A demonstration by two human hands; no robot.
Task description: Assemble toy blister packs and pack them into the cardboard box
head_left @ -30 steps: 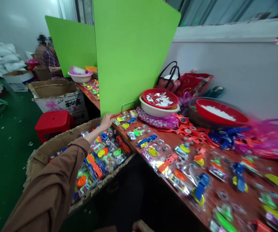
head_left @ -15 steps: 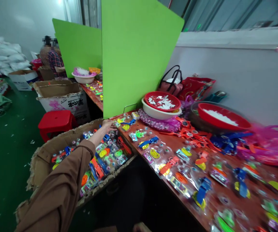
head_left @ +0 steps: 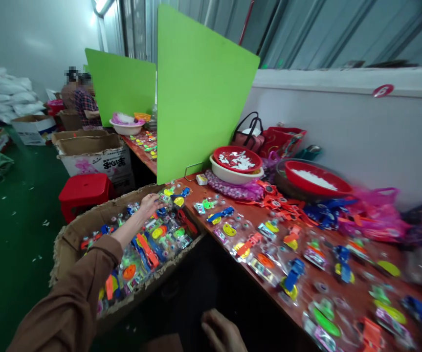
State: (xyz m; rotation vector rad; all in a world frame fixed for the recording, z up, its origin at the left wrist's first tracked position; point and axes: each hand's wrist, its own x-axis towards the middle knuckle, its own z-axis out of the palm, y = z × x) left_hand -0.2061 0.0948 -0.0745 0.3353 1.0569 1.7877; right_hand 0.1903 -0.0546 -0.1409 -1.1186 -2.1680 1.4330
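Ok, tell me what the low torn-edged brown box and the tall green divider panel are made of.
The torn-edged brown box looks like matte corrugated cardboard, its rim frayed. The tall green divider panel seems smooth, rigid board, plastic or painted; the look leaves that open.

Left hand [head_left: 149, 205] over carton [head_left: 82, 234], packaged toys [head_left: 152, 249]

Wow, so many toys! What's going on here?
A person in a brown sleeve reaches their left hand into a big cardboard box full of toys in clear plastic bags. Their right hand is low, below the table's front edge, with nothing showing in it. More bagged toys lie across the reddish table. Two other people are farther off, past a green divider.
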